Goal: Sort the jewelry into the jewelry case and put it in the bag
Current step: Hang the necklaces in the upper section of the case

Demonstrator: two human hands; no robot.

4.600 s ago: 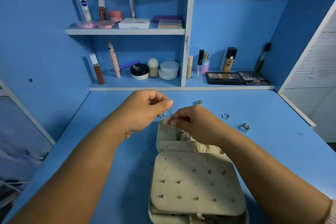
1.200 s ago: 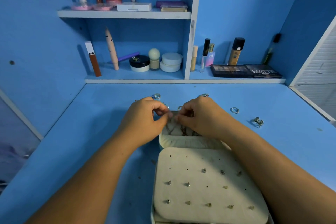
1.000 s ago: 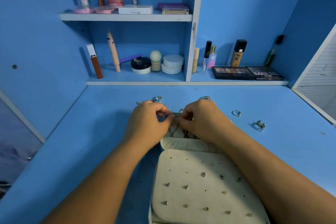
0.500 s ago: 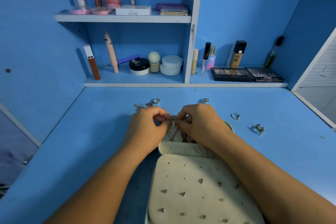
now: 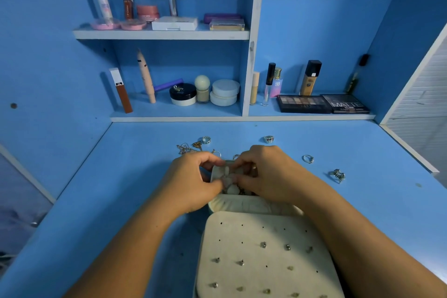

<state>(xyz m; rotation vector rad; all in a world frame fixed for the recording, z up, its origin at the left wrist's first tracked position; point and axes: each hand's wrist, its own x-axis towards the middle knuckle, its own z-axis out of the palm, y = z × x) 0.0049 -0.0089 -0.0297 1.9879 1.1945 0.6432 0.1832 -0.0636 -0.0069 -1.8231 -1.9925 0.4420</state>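
The cream jewelry case (image 5: 251, 204) lies open at 6 o'clock, its near panel (image 5: 263, 256) studded with small earrings (image 5: 263, 245). Loose rings (image 5: 268, 139) lie scattered on the blue surface (image 5: 121, 189) from 11 to 2 o'clock, with a tangled chain (image 5: 185, 149) at 11.

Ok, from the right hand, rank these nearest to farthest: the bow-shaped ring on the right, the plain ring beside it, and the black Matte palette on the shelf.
From the right hand:
1. Plain ring, just to its right on the desk.
2. Bow-shaped ring, farther right on the desk.
3. Matte palette, far back on the lower shelf, right side.
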